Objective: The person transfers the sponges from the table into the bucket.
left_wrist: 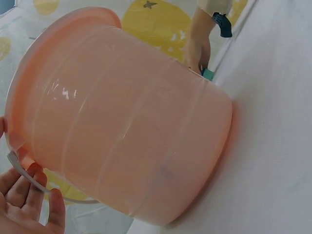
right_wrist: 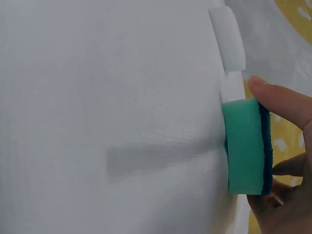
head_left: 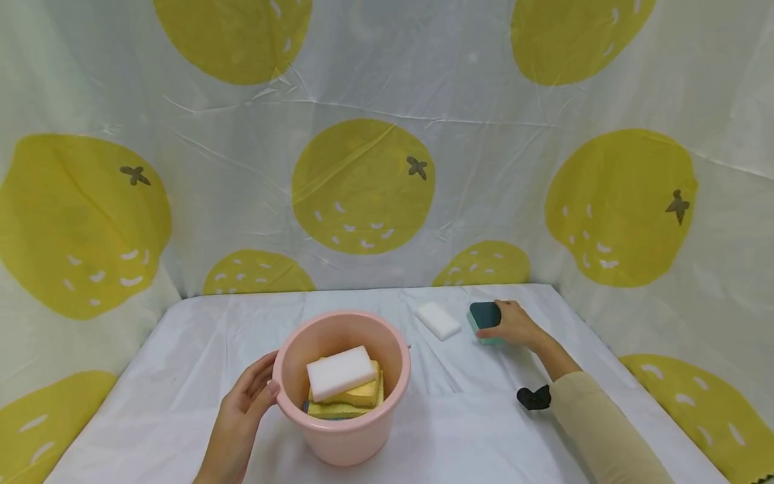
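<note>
Right hand (head_left: 514, 324) grip closed on green sponge (head_left: 486, 316), far right of desk (head_left: 181, 376), white sponge (head_left: 438, 320) just beside. Left hand (head_left: 242, 403) open, fingers resting on rim of pink bucket (head_left: 357, 430); inside, white sponge block (head_left: 340, 372) atop yellow sponges (head_left: 357, 398)

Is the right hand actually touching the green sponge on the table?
Touching. The right wrist view shows the right hand with its thumb on one edge of the green sponge and fingers on the opposite edge, pinching it; the head view agrees.
</note>
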The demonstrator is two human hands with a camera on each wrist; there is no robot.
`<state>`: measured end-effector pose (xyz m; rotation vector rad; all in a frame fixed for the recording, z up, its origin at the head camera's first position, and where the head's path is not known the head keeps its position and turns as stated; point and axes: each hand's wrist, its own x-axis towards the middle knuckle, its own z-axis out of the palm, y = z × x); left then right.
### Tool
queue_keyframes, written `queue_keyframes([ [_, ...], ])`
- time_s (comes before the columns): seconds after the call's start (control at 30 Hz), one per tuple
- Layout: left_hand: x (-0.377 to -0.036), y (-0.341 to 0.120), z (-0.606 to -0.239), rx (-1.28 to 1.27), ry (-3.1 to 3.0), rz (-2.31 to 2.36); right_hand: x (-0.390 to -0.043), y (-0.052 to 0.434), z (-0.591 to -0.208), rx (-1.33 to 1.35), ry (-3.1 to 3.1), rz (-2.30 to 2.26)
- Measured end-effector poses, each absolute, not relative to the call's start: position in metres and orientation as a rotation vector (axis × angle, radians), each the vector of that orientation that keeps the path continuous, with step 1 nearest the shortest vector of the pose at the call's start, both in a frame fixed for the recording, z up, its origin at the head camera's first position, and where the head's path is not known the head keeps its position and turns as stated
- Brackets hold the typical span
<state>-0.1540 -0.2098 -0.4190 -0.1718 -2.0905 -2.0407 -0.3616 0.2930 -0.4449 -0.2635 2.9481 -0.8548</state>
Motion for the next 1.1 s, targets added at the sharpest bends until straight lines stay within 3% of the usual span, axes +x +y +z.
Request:
queue_keyframes([
  [0.67,-0.154,-0.210,-0.418,-0.195,-2.088,-2.036,-0.363,0.293,-0.453,0.007,2.774,-1.114],
  [1.1,-0.154,-0.210,-0.418,-0.175,-2.107,-2.029,-0.362,0.298,-0.441,-0.076,2.737,-1.171],
])
